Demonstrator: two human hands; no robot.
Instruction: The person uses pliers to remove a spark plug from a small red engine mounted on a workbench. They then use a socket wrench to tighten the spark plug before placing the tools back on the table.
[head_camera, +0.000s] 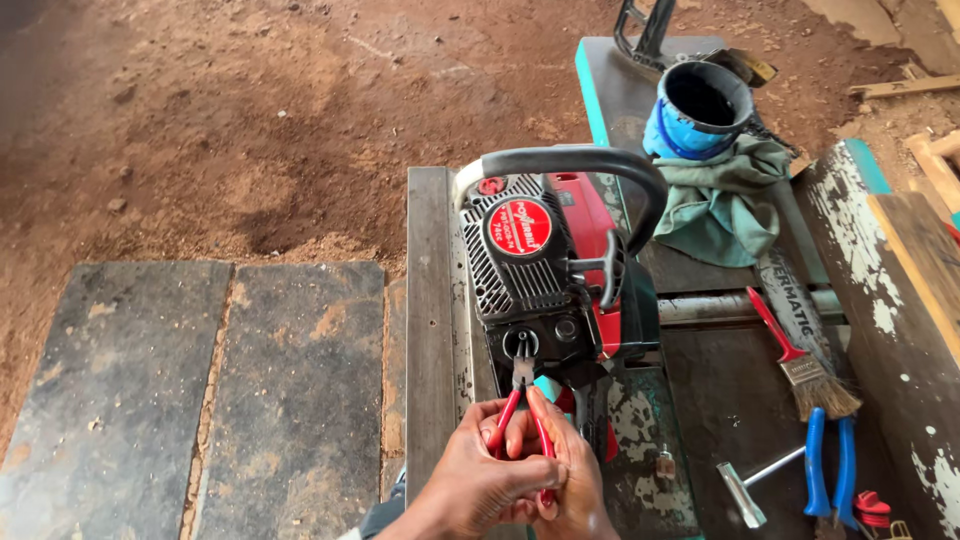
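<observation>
Two dark slabs (200, 390) lie side by side on the red dirt floor (250, 120) at the left. Right of them runs the worn tabletop (430, 330), and on it sits one chainsaw (550, 270), red and black, with its curved handle (590, 160) arching over the top.

Low in the middle, the left hand (470, 485) and the right hand (575, 480) are pressed together, both closed around the red grips of one pair of pliers (525, 400). The pliers point up and away from the person, and their tip meets a round opening on the near end of the chainsaw, just beyond the hands. The chainsaw lies directly ahead of both hands, close by, with only the pliers between.

Farther right, behind the chainsaw, stand one blue pot (695, 110) and one crumpled green cloth (725, 195). A guide bar (795, 310) lies on the tabletop below the cloth. Beside it rests one red-handled brush (805, 365). Nearer the person lie one metal socket wrench (750, 485) and one blue-handled pair of pliers (830, 465), well apart from the hands. Weathered planks (890, 290) with flaking white paint close off the right edge.
</observation>
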